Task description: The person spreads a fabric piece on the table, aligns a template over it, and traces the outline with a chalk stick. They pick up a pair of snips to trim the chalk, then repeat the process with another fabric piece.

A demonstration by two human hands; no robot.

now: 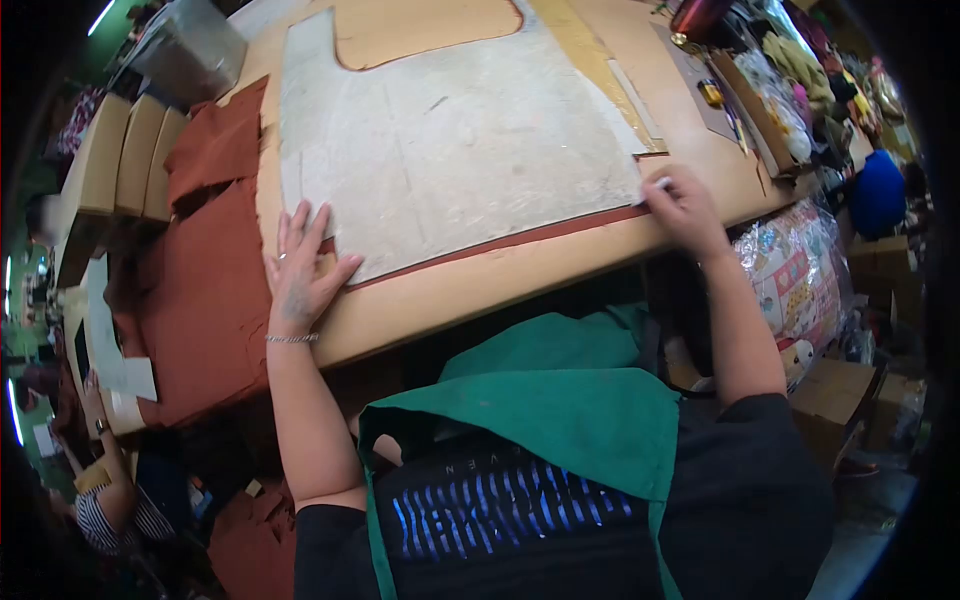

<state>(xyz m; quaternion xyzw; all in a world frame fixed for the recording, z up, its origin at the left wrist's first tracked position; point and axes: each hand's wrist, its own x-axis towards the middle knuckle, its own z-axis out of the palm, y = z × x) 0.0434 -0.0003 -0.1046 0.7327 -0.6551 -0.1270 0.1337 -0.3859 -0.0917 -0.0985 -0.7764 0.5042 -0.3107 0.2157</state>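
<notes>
A large grey-white pattern piece with a curved cutout at its far side lies flat on the tan table. A narrow strip of rust-brown fabric shows from under its near edge. My left hand lies with fingers spread on the near left corner of the pattern piece. At the near right corner, my right hand is closed round a small white-ended, pen-like tool. The tool's lower end is at the pattern's edge, mostly hidden by my fingers.
Rust-brown fabric is heaped along the table's left side, beside cardboard boxes and a clear plastic bin. At right stand a tray of bagged items and a small yellow jar. Another person's arm shows far left.
</notes>
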